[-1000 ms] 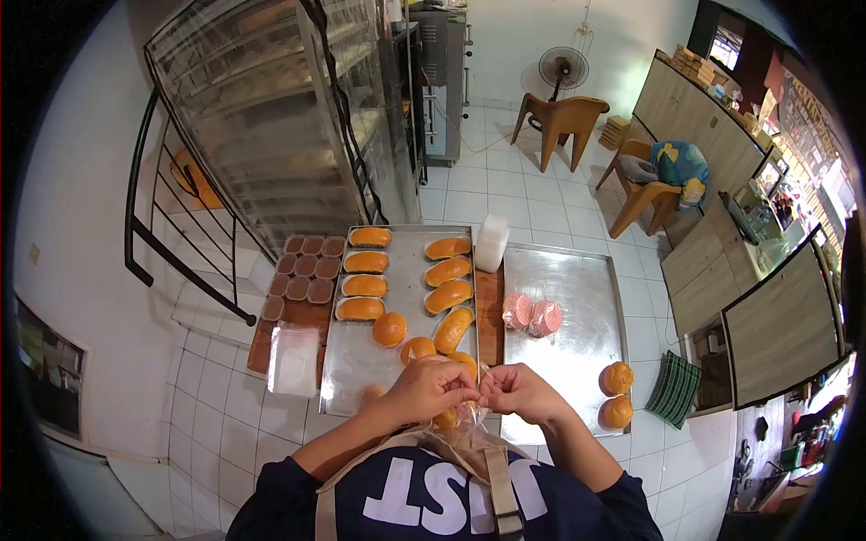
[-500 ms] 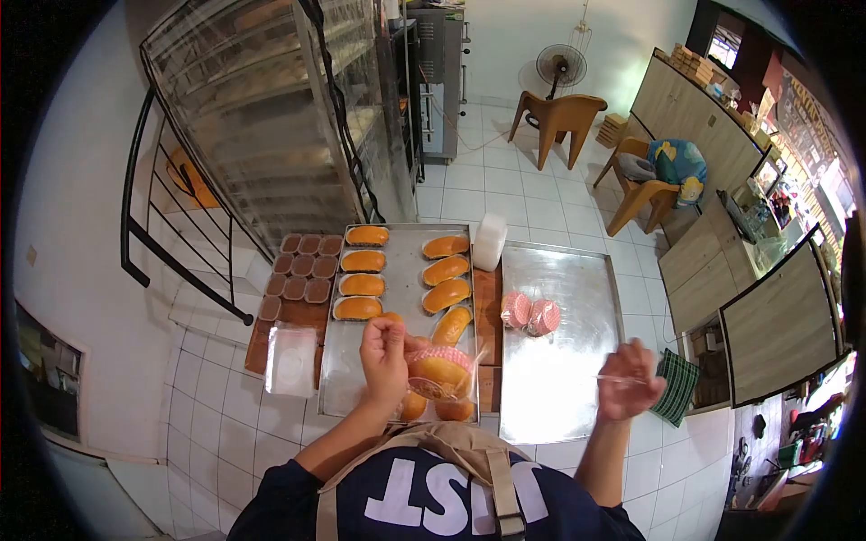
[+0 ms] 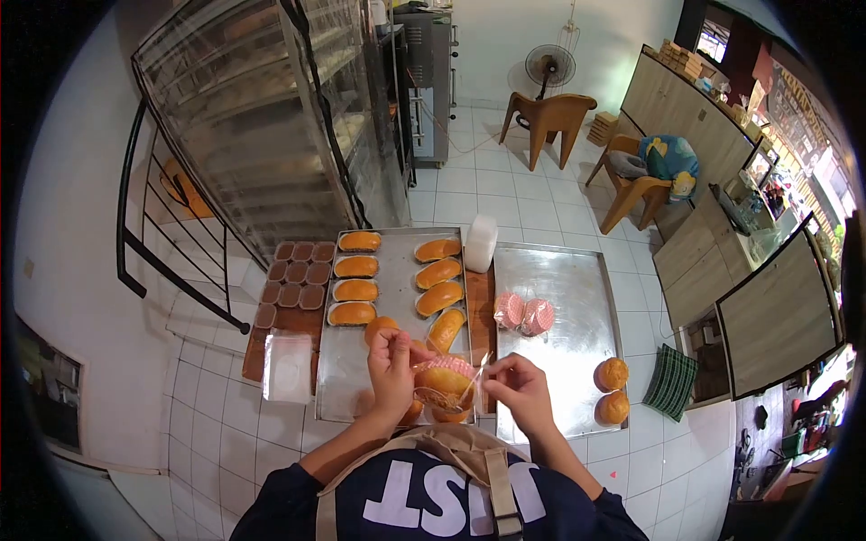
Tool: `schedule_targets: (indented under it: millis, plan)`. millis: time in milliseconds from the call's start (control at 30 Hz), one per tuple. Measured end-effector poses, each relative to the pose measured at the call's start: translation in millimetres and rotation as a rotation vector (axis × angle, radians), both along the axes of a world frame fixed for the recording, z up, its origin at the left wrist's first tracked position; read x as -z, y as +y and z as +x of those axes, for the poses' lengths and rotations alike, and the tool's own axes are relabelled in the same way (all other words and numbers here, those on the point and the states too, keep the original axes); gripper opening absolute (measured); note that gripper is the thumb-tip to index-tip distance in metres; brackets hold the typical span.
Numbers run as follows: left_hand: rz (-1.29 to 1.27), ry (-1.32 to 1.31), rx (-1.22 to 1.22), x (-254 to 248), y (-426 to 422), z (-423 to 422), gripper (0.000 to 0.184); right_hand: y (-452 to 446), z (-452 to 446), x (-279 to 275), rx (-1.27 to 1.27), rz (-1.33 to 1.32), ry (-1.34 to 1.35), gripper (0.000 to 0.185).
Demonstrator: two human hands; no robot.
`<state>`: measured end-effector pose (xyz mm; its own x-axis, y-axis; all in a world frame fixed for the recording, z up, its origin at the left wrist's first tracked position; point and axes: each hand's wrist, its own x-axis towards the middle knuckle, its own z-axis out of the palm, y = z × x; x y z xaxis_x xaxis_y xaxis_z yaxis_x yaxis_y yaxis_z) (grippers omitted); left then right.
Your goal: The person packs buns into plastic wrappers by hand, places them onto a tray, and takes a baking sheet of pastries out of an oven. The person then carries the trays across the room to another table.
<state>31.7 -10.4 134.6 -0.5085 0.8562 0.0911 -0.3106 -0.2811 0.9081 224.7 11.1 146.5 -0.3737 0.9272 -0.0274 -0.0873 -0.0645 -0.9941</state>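
- Far left on the wooden surface (image 3: 255, 359): small clear cups (image 3: 298, 273) of brown filling sit in rows, with a flat clear packet (image 3: 287, 370) just in front of them.
- Next, a metal tray (image 3: 392, 270) carries glossy long buns (image 3: 355, 290) in two columns, with round buns nearer the person.
- Over this tray's near end, the left hand (image 3: 391, 383) is raised, its fingers gripping the left end of a bagged bun (image 3: 444, 383).
- The bagged bun, round and golden with pink checked paper on its upper side, hangs in clear plastic between the two hands, to the right of the left fingers.
- The right hand (image 3: 520, 392) has thumb and fingertips close together at the plastic's right edge; whether they pinch it cannot be told.
- Behind, a white stack (image 3: 482, 243) stands between the trays.
- On the right-hand tray (image 3: 568, 370), two pink-papered packs (image 3: 523, 314) lie side by side; two round buns (image 3: 612, 389) rest at its right edge.
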Motion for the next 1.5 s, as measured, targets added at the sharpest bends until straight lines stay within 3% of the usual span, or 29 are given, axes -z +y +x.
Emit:
schedule_targets:
  millis: [167, 267, 400, 433, 533, 800, 1000, 1100, 1200, 1500]
  plan:
    - [0.03, -0.085, 0.007, 10, -3, 1, 0.014, 11, -13, -8, -0.068, 0.189, -0.082, 0.01]
    - [-0.008, -0.126, -0.028, 7, -3, -1, 0.014, 8, -11, -9, 0.096, 0.061, 0.113, 0.011]
    - [0.038, 0.023, -0.012, 8, -4, -1, 0.016, 13, -4, 2, 0.18, 0.245, 0.253, 0.011]
    - [0.017, 0.031, 0.004, 6, -4, -1, 0.016, 13, 0, -1, 0.163, 0.176, 0.25, 0.01]
    - [-0.009, 0.105, 0.055, -3, -4, -3, 0.018, 19, 12, -9, 0.089, 0.394, -0.018, 0.01]
    - [0.05, 0.442, 0.228, 0, 0, -16, 0.016, 15, 26, -19, 0.181, 0.355, -0.251, 0.015]
    - [-0.087, 0.128, 0.41, -16, 2, -13, 0.001, 13, 28, -29, 0.364, 0.611, -0.528, 0.013]
    - [-0.024, 0.369, 0.464, -5, 3, -13, 0.007, 13, 32, -27, 0.398, 0.666, -0.553, 0.009]
    - [-0.071, 0.649, 0.443, -16, 1, -10, 0.012, 11, 33, -27, 0.419, 0.663, -0.568, 0.006]
    - [-0.031, 0.741, 0.214, -35, -2, 2, 0.018, 9, 34, -30, 0.41, 0.882, -0.645, 0.013]
